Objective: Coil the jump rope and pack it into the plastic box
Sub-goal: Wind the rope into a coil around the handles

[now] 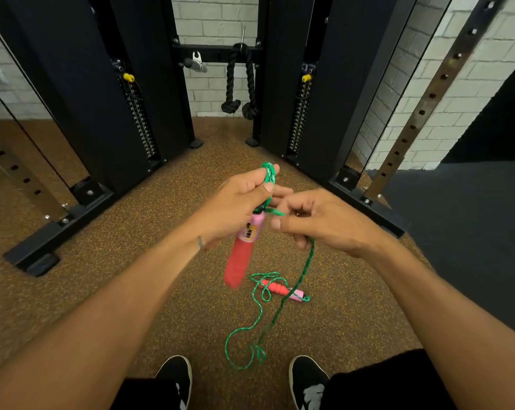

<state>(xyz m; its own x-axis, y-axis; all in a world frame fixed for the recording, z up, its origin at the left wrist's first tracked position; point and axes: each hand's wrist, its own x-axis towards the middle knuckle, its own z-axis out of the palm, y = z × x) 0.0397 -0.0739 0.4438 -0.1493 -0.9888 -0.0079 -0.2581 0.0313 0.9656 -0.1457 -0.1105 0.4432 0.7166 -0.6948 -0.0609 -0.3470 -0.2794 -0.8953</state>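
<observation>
My left hand (238,199) grips several loops of the green jump rope (268,173) wound round its fingers. One red and pink handle (240,255) hangs below that hand. My right hand (324,223) pinches the green cord just right of the loops, and the cord runs down from it to the floor. The second red and pink handle (279,290) lies on the floor among loose rope (250,329). No plastic box is in view.
A black cable machine with two weight stacks (138,119) stands ahead on the speckled brown floor (132,291). Its base rails (58,229) run out left and right. A black rope attachment (238,81) hangs in the middle. My shoes (176,377) are at the bottom.
</observation>
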